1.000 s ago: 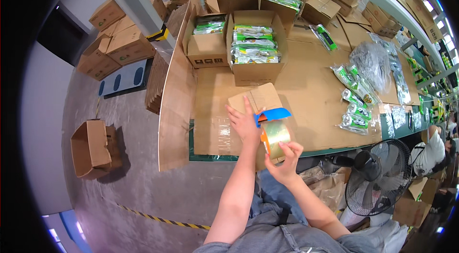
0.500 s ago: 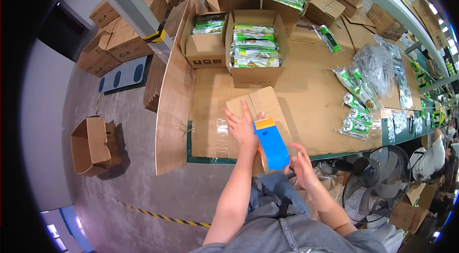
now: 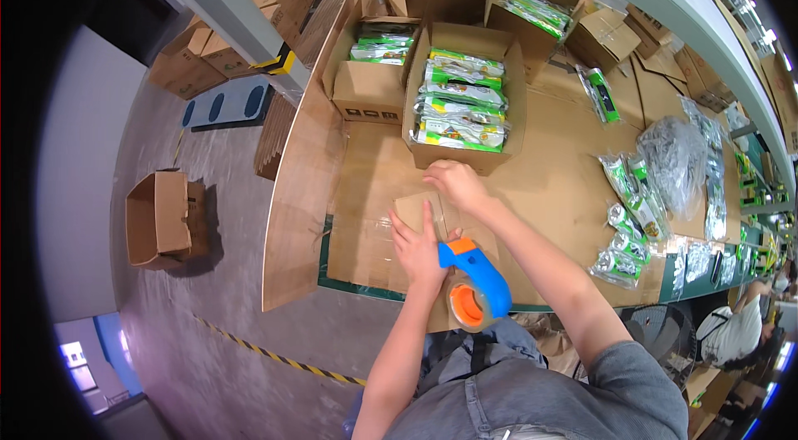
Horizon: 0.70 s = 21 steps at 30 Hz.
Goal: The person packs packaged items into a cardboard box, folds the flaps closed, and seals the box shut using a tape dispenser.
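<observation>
My left hand [image 3: 418,253] lies with its fingers spread on a small brown cardboard box [image 3: 413,209], its wrist beside the tape dispenser. The tape dispenser [image 3: 492,275] is blue, with an orange front end and a roll of clear tape on an orange core. It is tilted over the near part of the box, and no grip on it can be seen. My right hand [image 3: 457,184] reaches across to the far end of the box, fingers loosely bent and pointing left. It is close to the front of an open carton [image 3: 465,156] filled with green-and-white plastic packs.
More open cartons [image 3: 366,95] with packs stand at the back. Loose packs [image 3: 628,232] and clear plastic film [image 3: 669,166] lie at the right. A wooden panel [image 3: 303,191] edges the table's left. An open box [image 3: 170,220] stands on the floor; a fan [image 3: 657,328] is at lower right.
My right hand has moved from beside the dispenser forward and left to the box's far end. The dispenser has turned, showing its tape roll. My left hand stays on the box.
</observation>
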### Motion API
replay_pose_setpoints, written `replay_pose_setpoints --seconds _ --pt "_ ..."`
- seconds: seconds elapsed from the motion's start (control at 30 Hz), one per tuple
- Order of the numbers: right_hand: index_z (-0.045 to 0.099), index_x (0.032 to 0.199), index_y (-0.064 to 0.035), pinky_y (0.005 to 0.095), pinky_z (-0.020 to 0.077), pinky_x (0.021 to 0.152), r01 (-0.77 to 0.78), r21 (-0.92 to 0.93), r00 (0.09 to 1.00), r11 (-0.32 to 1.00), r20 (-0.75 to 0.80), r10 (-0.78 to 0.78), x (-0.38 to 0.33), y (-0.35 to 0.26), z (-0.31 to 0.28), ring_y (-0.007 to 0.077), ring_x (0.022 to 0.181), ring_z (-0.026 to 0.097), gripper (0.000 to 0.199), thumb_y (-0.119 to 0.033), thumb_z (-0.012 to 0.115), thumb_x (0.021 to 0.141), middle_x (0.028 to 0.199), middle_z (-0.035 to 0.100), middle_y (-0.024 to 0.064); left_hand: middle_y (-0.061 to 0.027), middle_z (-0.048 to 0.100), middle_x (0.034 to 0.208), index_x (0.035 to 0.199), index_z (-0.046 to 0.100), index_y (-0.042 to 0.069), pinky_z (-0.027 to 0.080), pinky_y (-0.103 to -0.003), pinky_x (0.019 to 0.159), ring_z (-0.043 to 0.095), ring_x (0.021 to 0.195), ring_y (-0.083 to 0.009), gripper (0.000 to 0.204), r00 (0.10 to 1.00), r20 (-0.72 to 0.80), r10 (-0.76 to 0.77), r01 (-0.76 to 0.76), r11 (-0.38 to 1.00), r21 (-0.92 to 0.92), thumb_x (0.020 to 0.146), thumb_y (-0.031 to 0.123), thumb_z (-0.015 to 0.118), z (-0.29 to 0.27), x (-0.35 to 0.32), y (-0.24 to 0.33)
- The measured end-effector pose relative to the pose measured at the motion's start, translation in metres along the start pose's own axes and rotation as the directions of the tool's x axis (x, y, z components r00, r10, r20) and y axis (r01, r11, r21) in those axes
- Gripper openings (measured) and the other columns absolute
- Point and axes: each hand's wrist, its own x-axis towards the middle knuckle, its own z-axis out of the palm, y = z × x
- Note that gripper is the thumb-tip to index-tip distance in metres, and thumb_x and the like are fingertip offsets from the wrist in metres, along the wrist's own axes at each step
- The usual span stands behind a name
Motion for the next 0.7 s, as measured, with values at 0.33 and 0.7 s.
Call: replay_pose_setpoints --seconds 0.33,0.7 --pt "0.064 0.082 -0.0123 0.0374 0.0527 0.056 0.248 -0.136 0.935 0.959 0.294 -0.200 0.005 -0.004 0.008 0.0244 0.064 0.067 0.019 -0.029 0.059 0.088 0.070 0.066 0.0058 -0.0390 0.016 0.144 0.146 0.036 0.022 0.036 -0.053 0.100 0.033 0.126 -0.0523 0.078 0.999 0.047 0.003 -0.004 1.000 0.009 0.082 0.059 0.061 -0.008 0.001 0.006" --pt "0.062 0.087 -0.0111 0.0372 0.0522 0.054 0.128 -0.237 0.960 0.963 0.275 -0.060 -0.003 -0.011 0.017 0.0233 0.071 0.068 0.020 -0.031 0.058 0.088 0.077 0.068 0.0069 -0.0367 0.012 0.148 0.149 0.030 0.025 0.031 -0.051 0.106 0.028 0.131 -0.0508 0.082 0.996 0.092 -0.017 0.018 1.000 -0.010 0.081 0.057 0.063 -0.007 0.006 0.004"
